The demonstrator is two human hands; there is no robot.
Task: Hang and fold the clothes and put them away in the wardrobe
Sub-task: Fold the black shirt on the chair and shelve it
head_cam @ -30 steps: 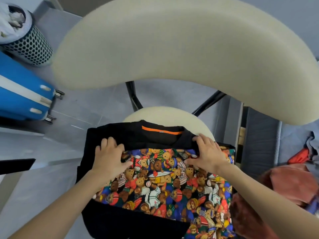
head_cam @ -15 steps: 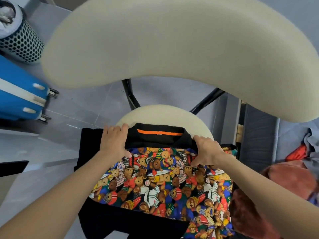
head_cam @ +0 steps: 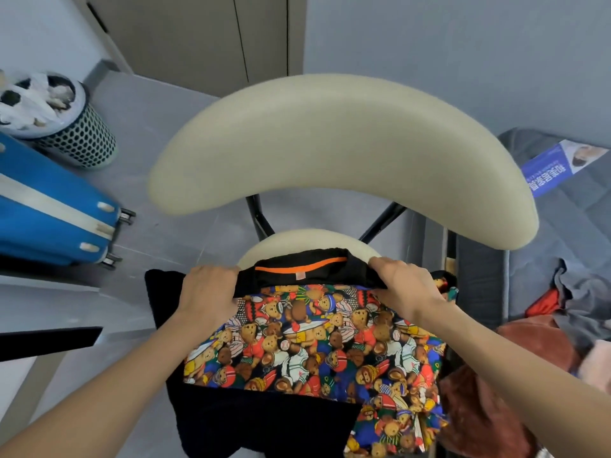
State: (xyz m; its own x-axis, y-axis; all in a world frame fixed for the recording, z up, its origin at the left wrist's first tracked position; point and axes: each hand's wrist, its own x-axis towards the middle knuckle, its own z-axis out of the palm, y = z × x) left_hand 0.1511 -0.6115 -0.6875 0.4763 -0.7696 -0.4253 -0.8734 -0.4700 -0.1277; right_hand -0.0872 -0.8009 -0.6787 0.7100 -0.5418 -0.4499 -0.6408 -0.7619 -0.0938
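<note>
Looks early in the fold, with left grip [head_cam: 206,292] and right grip [head_cam: 405,289] both clenched on the black collar edge of the teddy-bear-print jacket [head_cam: 314,342] spread over the chair seat [head_cam: 297,241] at 6 o'clock, leaving the crumpled clothes heap [head_cam: 578,302] at 4 o'clock yet to fold and stow.

One head-worn camera looks forward and steeply down, close above a cream padded chair [head_cam: 340,150] at twelve o'clock. A blue hard-shell suitcase [head_cam: 49,219] lies at nine o'clock.
</note>
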